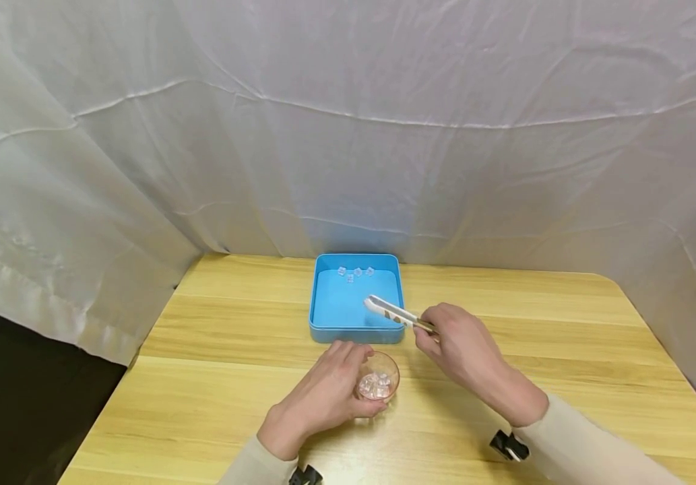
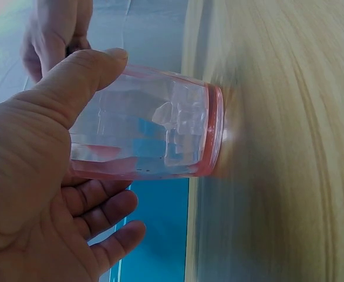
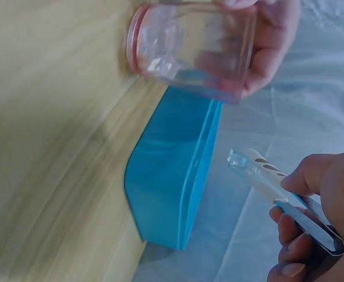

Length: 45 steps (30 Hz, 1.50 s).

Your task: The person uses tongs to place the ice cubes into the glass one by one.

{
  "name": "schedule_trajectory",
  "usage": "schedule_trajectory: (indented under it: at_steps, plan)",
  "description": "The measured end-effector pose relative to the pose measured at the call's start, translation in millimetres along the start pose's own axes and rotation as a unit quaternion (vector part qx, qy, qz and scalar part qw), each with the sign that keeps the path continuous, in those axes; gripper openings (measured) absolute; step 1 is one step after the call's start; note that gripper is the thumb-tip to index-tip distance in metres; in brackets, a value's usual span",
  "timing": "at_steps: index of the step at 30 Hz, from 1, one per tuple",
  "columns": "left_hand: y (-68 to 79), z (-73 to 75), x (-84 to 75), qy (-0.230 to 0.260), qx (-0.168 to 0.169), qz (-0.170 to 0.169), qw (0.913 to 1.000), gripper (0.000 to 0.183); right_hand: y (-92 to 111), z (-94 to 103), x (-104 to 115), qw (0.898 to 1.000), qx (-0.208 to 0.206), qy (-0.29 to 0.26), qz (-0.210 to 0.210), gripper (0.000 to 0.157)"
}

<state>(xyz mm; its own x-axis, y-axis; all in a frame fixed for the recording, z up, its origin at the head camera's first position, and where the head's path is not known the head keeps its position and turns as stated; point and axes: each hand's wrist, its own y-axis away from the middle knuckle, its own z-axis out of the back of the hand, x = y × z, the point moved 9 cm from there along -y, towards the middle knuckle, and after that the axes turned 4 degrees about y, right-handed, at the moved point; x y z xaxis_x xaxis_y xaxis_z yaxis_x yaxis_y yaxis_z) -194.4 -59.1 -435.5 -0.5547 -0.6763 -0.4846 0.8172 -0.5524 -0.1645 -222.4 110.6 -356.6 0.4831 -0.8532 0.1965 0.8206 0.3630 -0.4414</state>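
Note:
My left hand (image 1: 329, 391) holds a clear pinkish cup (image 1: 391, 367) upright on the table, thumb on one side and fingers on the other. Several clear cubes (image 2: 186, 126) lie at the bottom of the cup. In my right hand (image 1: 463, 343) is a pair of small tongs (image 1: 393, 311), pale with brown spots at the front and metal at the handle. A clear cube-like piece (image 3: 235, 158) shows at the tongs' tips. The tips hang over the near right part of a blue tray (image 1: 356, 334), where several more clear cubes (image 1: 350, 278) lie toward the back.
The wooden table (image 1: 214, 391) carries the tray near its back edge, behind the cup. A pale curtain (image 1: 348, 168) hangs along the back and sides. Dark space (image 1: 14, 397) lies beyond the table's left edge.

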Motion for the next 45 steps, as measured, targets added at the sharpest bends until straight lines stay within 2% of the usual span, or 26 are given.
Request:
schedule_trajectory:
  at_steps: [6, 13, 16, 20, 22, 25, 34, 38, 42, 45]
  plan:
    - [0.4, -0.3, 0.8, 0.004, 0.000, 0.000, 1.0000, 0.075, 21, 18.1, 6, 0.999, -0.026, -0.007, 0.029, 0.006]
    - [1.0, -0.7, 0.3, 0.005, -0.002, -0.001, 1.0000, 0.076, 46, 35.4, 8, 0.996, -0.062, -0.014, 0.063, 0.012]
    - [1.1, -0.5, -0.9, 0.003, -0.006, -0.006, 1.0000, 0.076, 56, 42.1, 9, 0.994, -0.076, -0.024, 0.081, 0.007]
    - [1.1, 0.2, -2.3, 0.005, -0.011, -0.013, 0.9999, 0.075, 68, 46.9, 12, 0.990, -0.088, -0.047, 0.103, 0.025]
    - [0.9, 0.8, -2.5, 0.009, -0.012, -0.014, 0.9998, 0.074, 73, 46.0, 14, 0.988, -0.087, -0.061, 0.111, 0.033]
    - [0.7, 1.1, -2.1, 0.009, -0.011, -0.012, 0.9998, 0.071, 79, 41.0, 16, 0.987, -0.083, -0.074, 0.119, 0.034]
    - [0.5, 1.1, -2.4, 0.009, -0.018, -0.020, 0.9996, 0.069, 91, 26.9, 15, 0.985, -0.081, -0.092, 0.121, 0.029]
    - [0.7, 0.7, -2.0, 0.006, -0.018, -0.019, 0.9996, 0.069, 94, 22.3, 14, 0.986, -0.075, -0.088, 0.118, 0.023]
    - [0.8, 0.2, -2.4, 0.002, -0.015, -0.017, 0.9997, 0.069, 97, 18.8, 14, 0.986, -0.073, -0.093, 0.118, 0.005]
    - [0.6, 0.0, -3.1, 0.004, -0.013, -0.018, 0.9997, 0.070, 97, 17.7, 13, 0.986, -0.074, -0.094, 0.114, 0.008]
